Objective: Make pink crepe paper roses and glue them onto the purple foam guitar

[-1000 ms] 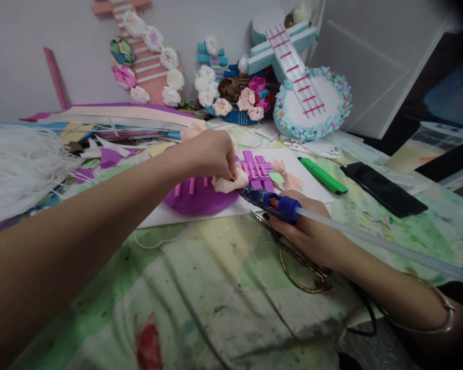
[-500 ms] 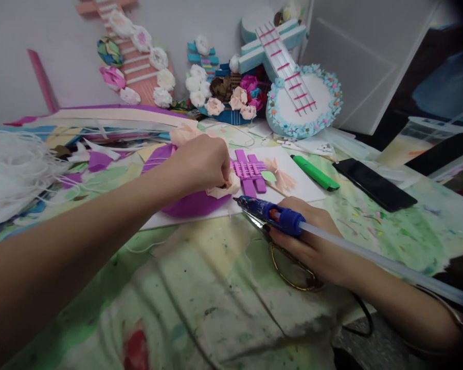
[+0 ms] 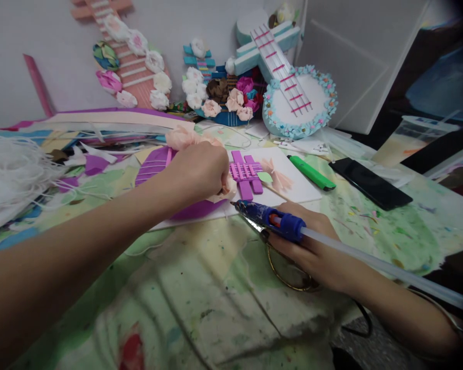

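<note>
My left hand (image 3: 202, 169) is closed, its fingers pinching a pale peach paper flower (image 3: 228, 189) against a purple guitar-shaped craft piece (image 3: 154, 167). The fingertips are partly hidden behind the knuckles. White strings cross the piece's purple neck (image 3: 247, 174), beside a small green paper leaf (image 3: 265, 177). Closed too is my right hand (image 3: 312, 231), which grips a blue hot glue gun (image 3: 270, 216) with a long clear glue stick (image 3: 351, 254) in its rear. Scissors (image 3: 273, 267) with gold-coloured handles hang under the same hand. The gun's tip is close to the flower.
White board (image 3: 304, 187) lies under the purple piece. To the right are a green marker (image 3: 312, 173), a black phone (image 3: 370, 183) and a plastic cup (image 3: 409, 139). White string (image 3: 19, 180) is heaped at left. Finished craft instruments (image 3: 299, 100) lean against the wall.
The view has shifted slightly, so everything sits a little further left. Both hands keep their grips, and the glue gun's tip stays close to the flower.
</note>
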Demonstrator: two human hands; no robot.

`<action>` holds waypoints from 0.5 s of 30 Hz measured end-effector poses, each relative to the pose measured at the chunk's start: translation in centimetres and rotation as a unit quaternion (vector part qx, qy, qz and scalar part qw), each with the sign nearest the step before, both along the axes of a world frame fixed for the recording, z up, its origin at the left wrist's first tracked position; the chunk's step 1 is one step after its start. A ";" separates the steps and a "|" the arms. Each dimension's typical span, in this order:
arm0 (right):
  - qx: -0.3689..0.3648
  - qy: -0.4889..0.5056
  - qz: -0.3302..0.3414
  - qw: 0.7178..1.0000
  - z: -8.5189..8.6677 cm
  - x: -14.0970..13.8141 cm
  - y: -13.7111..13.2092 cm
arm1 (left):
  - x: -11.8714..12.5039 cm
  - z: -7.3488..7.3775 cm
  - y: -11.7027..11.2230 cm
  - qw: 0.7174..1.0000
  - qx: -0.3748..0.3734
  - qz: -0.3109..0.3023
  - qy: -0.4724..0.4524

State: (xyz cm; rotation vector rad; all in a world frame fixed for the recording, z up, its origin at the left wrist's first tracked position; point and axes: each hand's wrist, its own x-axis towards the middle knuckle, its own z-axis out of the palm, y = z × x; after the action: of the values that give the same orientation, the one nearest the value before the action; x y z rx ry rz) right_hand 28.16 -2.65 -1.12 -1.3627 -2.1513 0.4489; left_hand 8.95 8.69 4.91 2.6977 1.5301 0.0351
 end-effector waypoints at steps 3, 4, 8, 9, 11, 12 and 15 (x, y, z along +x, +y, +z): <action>0.000 -0.002 0.003 1.000 0.0 -0.1 0.1 | 0.0 0.1 0.1 1.000 -0.001 0.007 0.006; 0.000 -0.003 0.003 1.000 0.0 -0.1 0.1 | 0.0 0.1 0.1 1.000 0.003 0.009 0.011; -0.006 -0.003 0.003 1.000 0.0 -0.1 0.1 | -0.2 0.2 0.3 1.000 0.016 0.002 0.022; -0.010 -0.003 0.002 1.000 0.0 -0.2 0.1 | -0.3 0.2 0.4 1.000 0.018 -0.003 0.019; -0.014 -0.001 0.001 1.000 0.1 -0.2 0.1 | -0.6 0.2 0.6 1.000 0.026 -0.015 0.008; -0.016 0.000 0.001 1.000 0.1 -0.3 0.0 | -0.7 0.2 0.7 0.999 0.030 -0.021 0.002; -0.021 0.003 0.001 1.000 0.2 -0.3 0.0 | -1.2 0.5 0.8 0.998 0.046 -0.028 -0.020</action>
State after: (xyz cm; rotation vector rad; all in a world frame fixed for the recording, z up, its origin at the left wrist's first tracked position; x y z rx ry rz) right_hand 27.83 -2.66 -0.95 -1.3793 -2.1501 0.5009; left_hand 7.75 9.48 5.44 2.7898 1.4781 0.1591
